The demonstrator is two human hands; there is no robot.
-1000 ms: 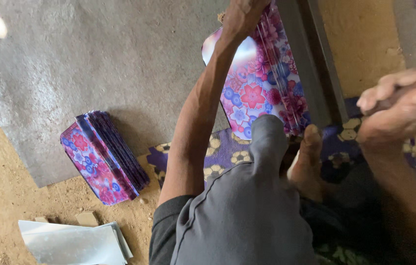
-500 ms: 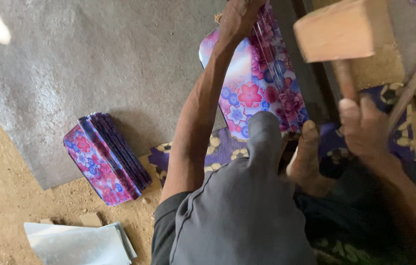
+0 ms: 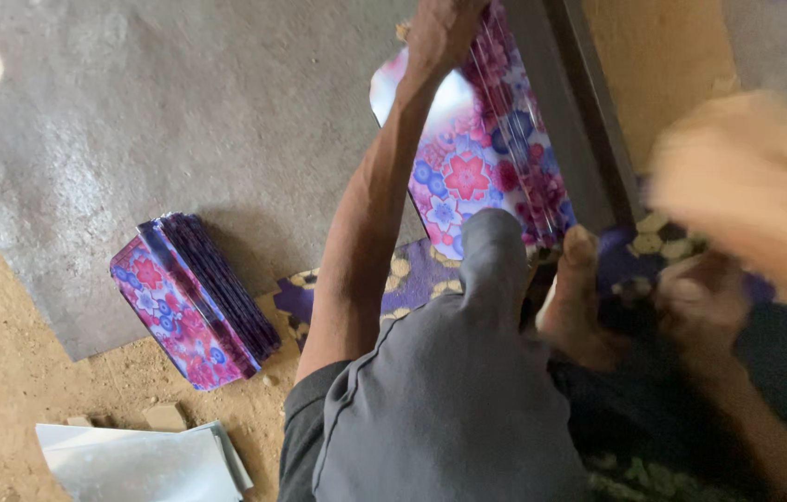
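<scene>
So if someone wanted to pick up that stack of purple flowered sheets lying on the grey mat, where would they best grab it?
Probably the stack of purple flowered sheets by its long right edge, coming from the right: the sheets fan out there, offering a lip.

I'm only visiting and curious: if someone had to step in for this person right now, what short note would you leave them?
Left hand: pressed on the top edge of the floral sheet, which lies against a dark metal bar.
Right hand: gripping a wooden mallet, blurred in mid-swing; a bare foot rests at the sheet's lower end.
Done: a stack of folded floral pieces lies on the grey mat.
Left: the sheet under the hand looks unfinished; plain shiny sheets wait on the dirt.
</scene>
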